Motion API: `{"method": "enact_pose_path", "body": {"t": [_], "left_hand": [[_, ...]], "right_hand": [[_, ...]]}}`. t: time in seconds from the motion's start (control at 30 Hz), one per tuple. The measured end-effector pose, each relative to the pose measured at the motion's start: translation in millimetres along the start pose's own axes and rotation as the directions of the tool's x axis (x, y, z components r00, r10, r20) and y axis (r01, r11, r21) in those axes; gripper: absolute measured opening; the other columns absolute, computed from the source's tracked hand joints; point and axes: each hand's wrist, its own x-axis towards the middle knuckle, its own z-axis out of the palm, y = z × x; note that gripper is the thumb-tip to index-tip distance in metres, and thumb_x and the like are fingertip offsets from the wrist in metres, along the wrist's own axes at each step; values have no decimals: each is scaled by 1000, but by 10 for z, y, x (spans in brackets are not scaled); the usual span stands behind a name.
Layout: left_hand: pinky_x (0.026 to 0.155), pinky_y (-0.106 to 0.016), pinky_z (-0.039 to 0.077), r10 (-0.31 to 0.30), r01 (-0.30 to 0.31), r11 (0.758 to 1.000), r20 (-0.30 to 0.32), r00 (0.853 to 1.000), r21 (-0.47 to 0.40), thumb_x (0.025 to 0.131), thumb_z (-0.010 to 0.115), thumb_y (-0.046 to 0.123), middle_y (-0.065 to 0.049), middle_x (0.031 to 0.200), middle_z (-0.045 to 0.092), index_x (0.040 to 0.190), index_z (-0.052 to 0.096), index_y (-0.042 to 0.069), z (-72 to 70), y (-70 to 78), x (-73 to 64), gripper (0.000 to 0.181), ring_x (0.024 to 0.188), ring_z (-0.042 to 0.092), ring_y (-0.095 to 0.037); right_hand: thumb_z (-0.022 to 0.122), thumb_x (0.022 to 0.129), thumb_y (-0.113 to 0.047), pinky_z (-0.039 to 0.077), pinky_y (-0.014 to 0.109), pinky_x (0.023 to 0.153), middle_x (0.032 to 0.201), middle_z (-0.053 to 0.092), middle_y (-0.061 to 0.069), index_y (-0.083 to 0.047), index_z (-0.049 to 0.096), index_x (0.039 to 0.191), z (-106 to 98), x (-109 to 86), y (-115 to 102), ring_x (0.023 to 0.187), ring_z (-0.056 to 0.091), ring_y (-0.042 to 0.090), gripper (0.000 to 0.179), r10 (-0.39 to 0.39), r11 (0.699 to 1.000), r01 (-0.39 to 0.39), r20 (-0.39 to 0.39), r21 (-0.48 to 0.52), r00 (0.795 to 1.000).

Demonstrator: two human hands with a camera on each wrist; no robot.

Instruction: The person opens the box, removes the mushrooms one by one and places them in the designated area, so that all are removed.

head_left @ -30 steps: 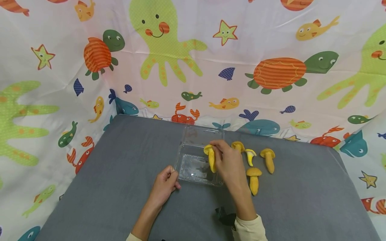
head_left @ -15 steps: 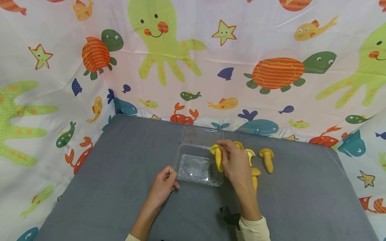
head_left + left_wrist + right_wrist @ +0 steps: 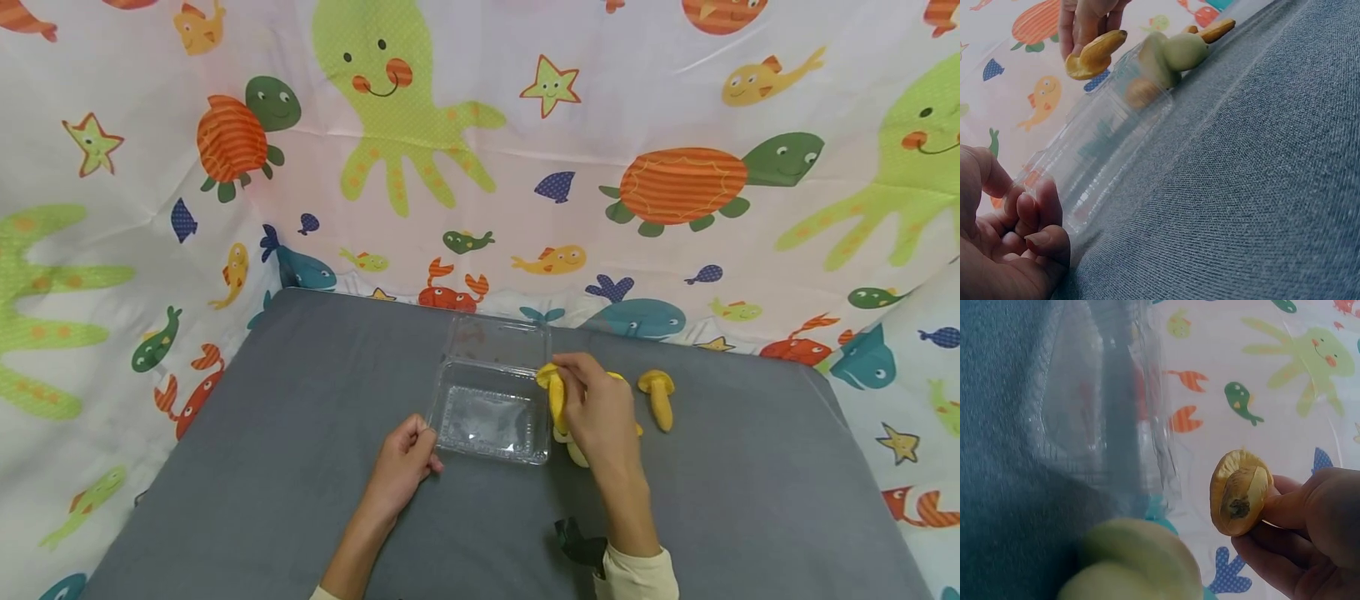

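Note:
My left hand grips the near left edge of a clear plastic clamshell box, whose lid lies folded back. Over the box's right edge, my right hand pinches a yellow mushroom between thumb and fingers. The right wrist view shows this mushroom with its dark stem end facing the camera. Beneath the right hand, pale rounded pieces sit next to the box, partly covered; they look pale green in the left wrist view. More yellow mushrooms are mostly hidden behind the right hand.
One yellow mushroom lies apart on the grey cloth, to the right. A dark strap-like piece hangs by the right sleeve. The sea-animal curtain rises behind the table's far edge.
The right hand has moved right with its mushroom, from above the box to its right edge. Pale pieces have come into view beneath it. The left hand keeps its grip.

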Motion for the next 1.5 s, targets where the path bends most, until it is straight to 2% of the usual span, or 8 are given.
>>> {"method": "enact_pose_path", "body": {"t": [0.17,0.3,0.4,0.7,0.83,1.13,1.33,1.5], "left_hand": [[53,-18,39,0,0,1000,1,1000,4,99,52,1,-8,66,54,79,47,2,2,3,-10,21,63,64,-21],[53,-18,40,-2,2,1000,-3,1000,4,100,52,2,-9,66,56,80,47,2,8,8,-10,21,63,64,-21],[53,-18,39,-7,7,1000,-8,1000,0,99,52,2,-9,66,56,80,47,2,9,13,-10,20,63,65,-20],[52,-18,39,-16,16,1000,-11,1000,1,99,52,1,-10,66,57,80,47,1,10,2,-11,20,62,64,-20],[52,-18,39,-18,18,1000,-12,1000,0,99,53,1,-9,66,57,80,48,1,12,-8,-14,19,62,64,-20],[53,-19,41,-9,9,1000,-12,1000,-3,99,52,1,-9,65,56,80,47,1,13,-18,-5,20,62,64,-20],[53,-19,41,-12,12,1000,-12,1000,-1,99,52,1,-9,65,55,79,46,1,14,-17,-9,21,62,64,-20],[54,-19,41,-20,20,1000,-10,1000,-15,100,53,2,-9,66,56,80,47,1,3,-13,-12,20,63,65,-20]], "right_hand": [[70,100,-4,49,29,52,106,81,10,-8,76,116,-57,-15,99,57,60,15,18,-11,1000,10,-43,-8,999],[72,98,-1,54,34,59,107,80,11,-7,76,116,-113,-35,191,75,76,24,20,-11,1000,10,-73,-9,997],[73,97,1,53,29,61,106,80,11,-7,76,115,-144,-53,267,88,79,27,20,-8,1000,7,-101,-14,995],[73,96,3,40,10,57,103,81,10,-7,77,113,-249,-78,394,72,76,26,20,-43,999,39,-192,-23,980],[72,97,3,38,11,54,103,81,10,-7,78,114,-308,-103,445,64,72,24,20,-32,999,27,-205,-26,978],[70,98,3,41,4,64,104,81,11,-6,79,113,-419,-159,579,85,79,28,20,19,1000,-22,-236,-10,972],[71,97,3,38,4,63,104,81,10,-6,79,112,-483,-203,668,76,75,24,19,47,996,-64,-254,-60,966],[70,98,2,36,-2,72,105,80,11,-4,78,112,-527,-220,735,86,79,29,18,55,993,-79,-253,-86,966]]}}
